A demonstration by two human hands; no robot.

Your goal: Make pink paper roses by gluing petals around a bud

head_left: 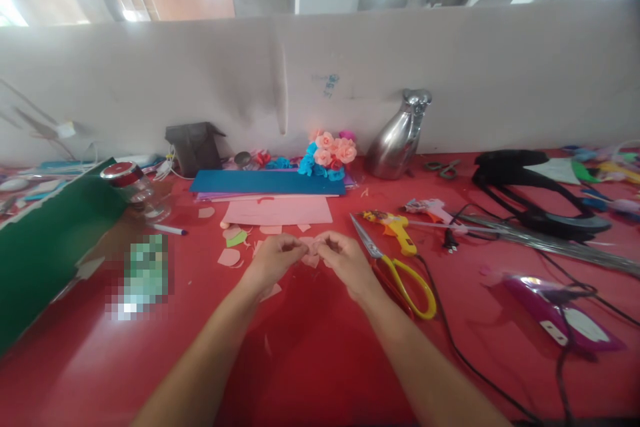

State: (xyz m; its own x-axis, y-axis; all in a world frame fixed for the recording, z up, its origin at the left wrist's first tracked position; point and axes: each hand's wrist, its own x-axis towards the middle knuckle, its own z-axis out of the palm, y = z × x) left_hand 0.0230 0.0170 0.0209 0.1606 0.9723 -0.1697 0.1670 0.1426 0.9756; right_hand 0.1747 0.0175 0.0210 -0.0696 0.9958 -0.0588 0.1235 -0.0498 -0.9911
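A small pink paper piece (pixel 311 255) is held between my two hands over the red table. My left hand (pixel 277 260) pinches its left side, and the fingers of my right hand (pixel 345 260) close on its right side. Cut pink scraps (pixel 229 257) and a green scrap (pixel 237 239) lie to the left of my left hand. Behind both hands rests a pink sheet (pixel 280 211), with a blue sheet stack (pixel 267 182) farther back. Scissors with yellow handles (pixel 413 287) lie just right of my right hand.
Paper flowers (pixel 333 153) and a steel jug (pixel 397 137) stand near the wall. Yellow (pixel 400 227) and pink (pixel 431 209) glue guns, cables and a magenta device (pixel 565 313) are at right. A jar (pixel 137 190), a pen (pixel 170 229) and a green board (pixel 60 247) are at left.
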